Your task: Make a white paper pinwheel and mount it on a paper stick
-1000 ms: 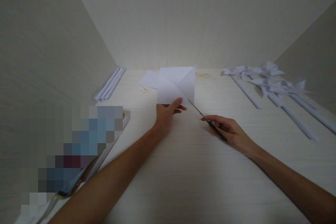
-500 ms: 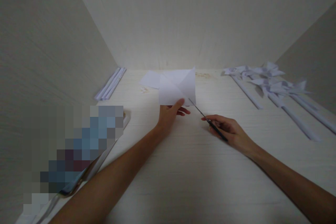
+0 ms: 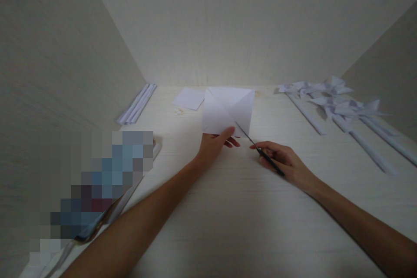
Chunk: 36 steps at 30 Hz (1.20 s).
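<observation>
A square sheet of white paper (image 3: 226, 106) with diagonal crease lines is held up over the table's far side. My left hand (image 3: 216, 141) pinches its lower edge, thumb on the front and fingers behind. My right hand (image 3: 286, 160) is closed round the black handles of a pair of scissors (image 3: 269, 160). Their thin blades point up and left, overlapping the paper's lower right corner area. Whether the blades are parted there is too small to tell.
Finished white paper pinwheels (image 3: 339, 106) on rolled paper sticks lie at the right. Several paper rolls (image 3: 138, 104) sit at the left wall. Another paper sheet (image 3: 187, 97) and small pale bits (image 3: 179, 112) lie behind. A phone-like device (image 3: 94, 226), partly pixelated, rests at the left.
My left hand has shifted the paper slightly right and down, so its lower right part lies further across the scissor blades. My right hand has hardly moved.
</observation>
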### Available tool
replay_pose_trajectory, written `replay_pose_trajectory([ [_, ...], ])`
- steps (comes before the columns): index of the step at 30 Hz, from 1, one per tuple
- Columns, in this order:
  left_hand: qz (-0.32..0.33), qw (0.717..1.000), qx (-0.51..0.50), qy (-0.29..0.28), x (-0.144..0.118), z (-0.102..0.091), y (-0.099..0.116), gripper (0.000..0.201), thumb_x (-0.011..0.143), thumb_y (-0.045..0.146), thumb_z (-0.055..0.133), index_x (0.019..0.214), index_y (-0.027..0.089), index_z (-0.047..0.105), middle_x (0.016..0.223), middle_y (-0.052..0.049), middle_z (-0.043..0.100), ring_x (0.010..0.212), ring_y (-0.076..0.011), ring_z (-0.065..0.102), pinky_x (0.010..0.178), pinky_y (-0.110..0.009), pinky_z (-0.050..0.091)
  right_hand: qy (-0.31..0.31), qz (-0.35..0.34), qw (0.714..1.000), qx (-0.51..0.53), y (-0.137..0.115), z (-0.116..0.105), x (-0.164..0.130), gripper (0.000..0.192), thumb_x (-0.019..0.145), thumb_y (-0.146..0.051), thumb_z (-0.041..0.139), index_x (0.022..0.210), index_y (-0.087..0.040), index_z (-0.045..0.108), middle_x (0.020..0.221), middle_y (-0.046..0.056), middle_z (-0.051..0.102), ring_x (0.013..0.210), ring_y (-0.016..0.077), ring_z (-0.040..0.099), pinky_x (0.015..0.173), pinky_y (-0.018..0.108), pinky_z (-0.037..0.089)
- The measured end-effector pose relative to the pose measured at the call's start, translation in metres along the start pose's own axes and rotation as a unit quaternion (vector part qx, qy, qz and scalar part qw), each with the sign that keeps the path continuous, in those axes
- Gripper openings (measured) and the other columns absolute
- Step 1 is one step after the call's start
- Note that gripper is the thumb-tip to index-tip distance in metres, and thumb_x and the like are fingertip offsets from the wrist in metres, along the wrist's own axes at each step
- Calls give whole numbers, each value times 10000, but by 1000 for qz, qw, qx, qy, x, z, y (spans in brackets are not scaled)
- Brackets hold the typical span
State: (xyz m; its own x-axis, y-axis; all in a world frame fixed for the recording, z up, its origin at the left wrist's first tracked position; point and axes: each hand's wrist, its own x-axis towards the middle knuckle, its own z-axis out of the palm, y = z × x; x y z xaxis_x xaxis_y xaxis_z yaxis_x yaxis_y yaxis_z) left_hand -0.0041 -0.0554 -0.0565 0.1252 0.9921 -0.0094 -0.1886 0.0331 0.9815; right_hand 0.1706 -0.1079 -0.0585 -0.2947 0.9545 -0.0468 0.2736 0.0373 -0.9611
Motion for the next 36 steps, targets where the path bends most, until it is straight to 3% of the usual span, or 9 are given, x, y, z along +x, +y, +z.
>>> replay_pose_trajectory([
  [24,-7,1000,5,5,1,-1,-1,156,646,284,589,621,134,555,533,-9,598,410,-98,558,412,-196,409,4,-5,1000,-25,4,0,1,329,745,-383,509,1000,-179,539,574,-48,293,489,83,314,426,204,279],
  [36,-6,1000,2,-9,2,-2,-2,160,657,278,586,606,130,558,525,-12,597,415,-98,560,418,-192,411,1,5,1000,5,10,-1,2,331,744,-362,531,1025,-188,546,599,-37,367,504,77,343,435,189,300],
])
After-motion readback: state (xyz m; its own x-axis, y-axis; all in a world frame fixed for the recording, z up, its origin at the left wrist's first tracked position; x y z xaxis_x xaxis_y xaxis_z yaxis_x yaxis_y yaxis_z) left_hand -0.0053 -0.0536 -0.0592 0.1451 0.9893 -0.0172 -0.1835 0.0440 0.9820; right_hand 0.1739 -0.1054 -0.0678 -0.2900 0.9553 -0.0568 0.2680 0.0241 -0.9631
